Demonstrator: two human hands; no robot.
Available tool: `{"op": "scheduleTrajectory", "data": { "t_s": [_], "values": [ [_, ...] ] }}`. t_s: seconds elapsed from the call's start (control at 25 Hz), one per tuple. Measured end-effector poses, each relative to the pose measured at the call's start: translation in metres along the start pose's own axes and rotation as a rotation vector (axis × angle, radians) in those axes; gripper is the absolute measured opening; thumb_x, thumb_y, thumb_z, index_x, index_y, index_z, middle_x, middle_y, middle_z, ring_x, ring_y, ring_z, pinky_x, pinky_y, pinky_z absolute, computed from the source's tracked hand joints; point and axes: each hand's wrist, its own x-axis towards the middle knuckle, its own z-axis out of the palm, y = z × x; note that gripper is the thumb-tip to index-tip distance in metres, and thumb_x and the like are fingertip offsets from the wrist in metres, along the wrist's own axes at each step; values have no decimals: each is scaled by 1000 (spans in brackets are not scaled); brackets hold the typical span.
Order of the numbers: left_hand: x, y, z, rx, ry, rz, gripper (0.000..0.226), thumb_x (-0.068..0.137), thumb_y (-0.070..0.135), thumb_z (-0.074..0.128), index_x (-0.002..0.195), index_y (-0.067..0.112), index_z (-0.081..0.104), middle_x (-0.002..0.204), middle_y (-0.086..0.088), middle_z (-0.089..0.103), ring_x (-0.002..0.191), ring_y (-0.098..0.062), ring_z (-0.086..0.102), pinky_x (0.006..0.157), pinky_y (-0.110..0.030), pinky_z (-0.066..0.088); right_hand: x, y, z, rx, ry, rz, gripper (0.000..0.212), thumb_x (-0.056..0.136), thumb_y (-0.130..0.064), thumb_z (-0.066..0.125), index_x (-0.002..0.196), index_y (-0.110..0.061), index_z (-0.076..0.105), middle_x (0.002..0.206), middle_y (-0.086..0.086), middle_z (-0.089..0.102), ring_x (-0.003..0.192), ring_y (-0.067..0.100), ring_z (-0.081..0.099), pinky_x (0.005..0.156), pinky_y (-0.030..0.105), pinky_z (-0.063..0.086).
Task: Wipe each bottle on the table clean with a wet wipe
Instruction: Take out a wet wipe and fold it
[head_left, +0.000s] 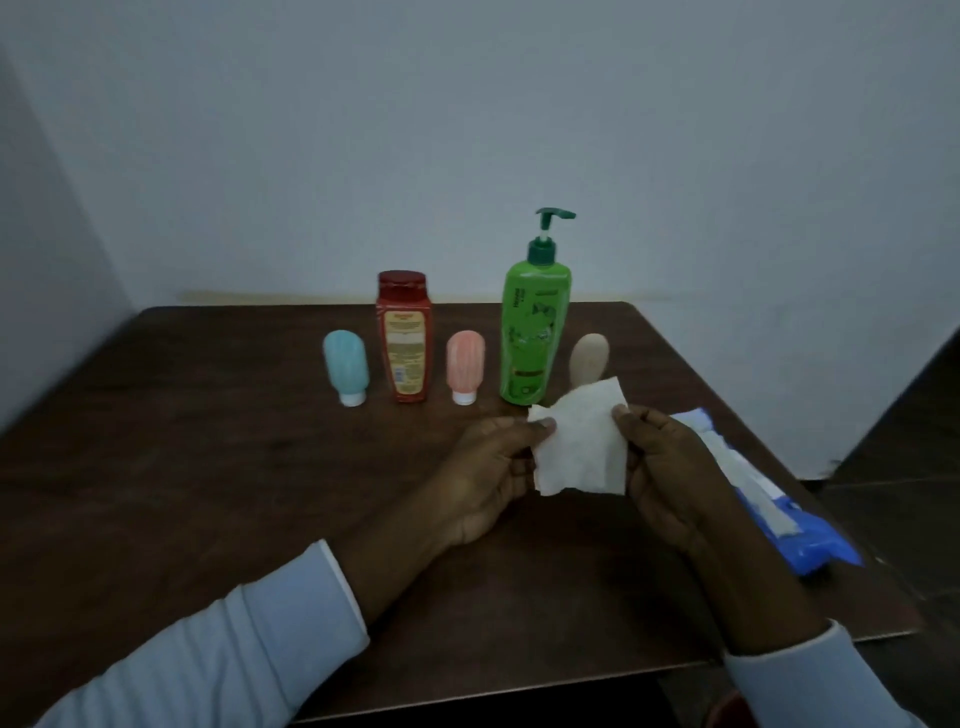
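Note:
Several bottles stand in a row at the back of the dark table: a small blue one, a red one, a small pink one, a tall green pump bottle and a small beige one. A white wet wipe is stretched in front of the green and beige bottles, hiding the beige bottle's base. My left hand pinches its left edge and my right hand pinches its right edge, both above the table.
A blue wet wipe pack lies near the table's right edge, just right of my right hand. Walls close in behind and to the left. The table's front edge runs near my sleeves.

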Motion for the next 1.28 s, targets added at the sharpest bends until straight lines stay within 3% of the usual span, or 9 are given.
{"op": "scheduleTrajectory", "data": {
  "t_s": [0.2, 0.44, 0.56, 0.68, 0.8, 0.92, 1.0, 1.16, 1.28],
  "values": [
    [-3, 6, -42, 117, 82, 28, 27, 98, 8, 67, 123, -1, 70, 119, -17, 76, 112, -31, 73, 97, -45, 60, -9, 8, 21, 73, -199, 126, 26, 90, -3, 62, 116, -8, 63, 109, 9, 74, 97, 27, 73, 76, 43, 61],
    [-9, 21, -56, 150, 18, 223, 17, 91, 6, 70, 107, 8, 76, 115, -16, 76, 106, -30, 71, 90, -45, 58, -18, 0, 17, -237, -203, -219, 22, 89, -7, 64, 111, -11, 68, 106, 4, 75, 97, 22, 72, 77, 40, 61],
    [-11, 23, -58, 113, -51, 259, 16, 84, 8, 72, 99, 10, 78, 109, -15, 75, 102, -30, 70, 88, -43, 59, -23, -2, 12, -132, -264, -263, 22, 81, -12, 65, 102, -9, 71, 102, 6, 75, 93, 24, 72, 71, 37, 62],
    [-11, 22, -56, 118, -58, 267, 18, 94, -5, 60, 100, 1, 76, 106, -14, 76, 97, -24, 73, 81, -34, 62, -24, -1, 12, -49, -295, -266, 16, 81, -5, 61, 86, -7, 77, 102, 10, 75, 97, 26, 71, 71, 33, 60],
    [-12, 23, -55, 61, -55, 261, 35, 100, -5, 46, 92, 2, 80, 106, -16, 76, 100, -27, 73, 85, -38, 62, -22, 0, 10, -79, -309, -281, 37, 87, 7, 54, 75, -17, 79, 105, 5, 74, 104, 21, 69, 76, 34, 59],
    [-11, 24, -52, 11, -39, 257, 23, 94, 16, 61, 95, 2, 79, 104, -18, 75, 96, -28, 72, 82, -39, 62, -20, 2, 6, -92, -320, -287, 50, 91, 10, 44, 74, -22, 79, 106, 3, 74, 108, 22, 66, 83, 43, 56],
    [-10, 22, -50, 69, 1, 252, 19, 85, 14, 72, 101, 4, 78, 110, -17, 77, 100, -27, 73, 83, -41, 63, -21, 2, 4, -127, -320, -300, 53, 91, 10, 40, 71, -22, 77, 96, 4, 74, 98, 25, 67, 84, 46, 54],
    [-9, 19, -53, 196, 13, 286, 32, 84, -14, 71, 110, 4, 73, 108, -14, 77, 97, -23, 75, 78, -30, 63, -18, 0, 6, -177, -363, -303, 20, 87, -14, 46, 73, -12, 60, 77, 8, 68, 75, 33, 64, 64, 41, 56],
    [-11, 18, -54, 269, -66, 274, 35, 85, -16, 70, 113, 5, 72, 108, -11, 77, 100, -21, 74, 83, -30, 62, -18, -3, 20, -367, -315, -263, 28, 98, -39, 51, 92, -14, 62, 90, 9, 71, 87, 22, 69, 78, 41, 56]
  ]
}}
